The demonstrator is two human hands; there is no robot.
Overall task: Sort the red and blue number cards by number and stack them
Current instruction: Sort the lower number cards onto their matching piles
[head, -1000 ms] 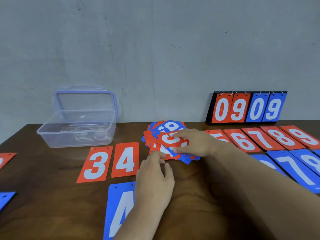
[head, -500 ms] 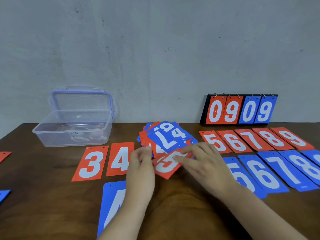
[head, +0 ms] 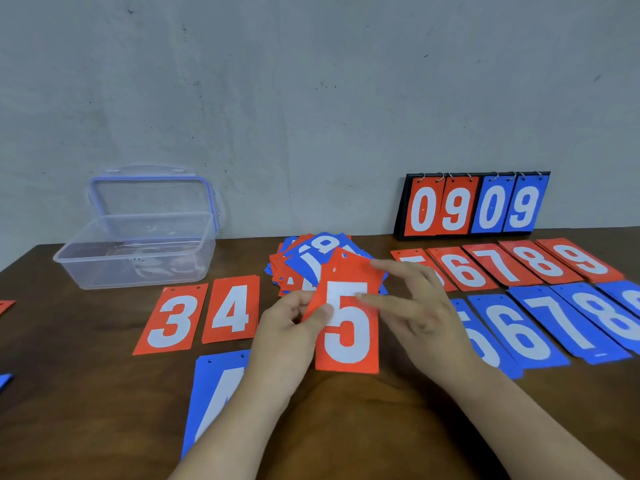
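Holding a red 5 card [head: 346,327] up off the table [head: 86,393], the left hand [head: 287,327] pinches its left edge, with the thumb on the front. The right hand [head: 426,317] has straight fingers. Its fingertips [head: 363,297] only touch the card's right side and top, and I see no real grip there. The card hangs just in front of the messy pile [head: 311,258] of red and blue cards that are not sorted yet.

I think this card belongs on the red 5 stack [head: 412,259], which sits just right of the pile and next to the red 6 [head: 460,271]. The right hand hides most of that stack.

Here is what could go wrong. One small pinch on one edge is all that holds the card. If the thumb slips, the card could swing down and fall back on the messy pile, and then it is lost in there again.

The blue 5 [head: 481,344] lies close under the right hand. A quick drop could land the red card on blue, and that is the wrong colour.

The right arm has to pass over the blue row. It could bump those cards and push them crooked.

The top of the card looks a bit doubled. I cannot tell if a second card is stuck behind it. If so, a wrong number could go along too.
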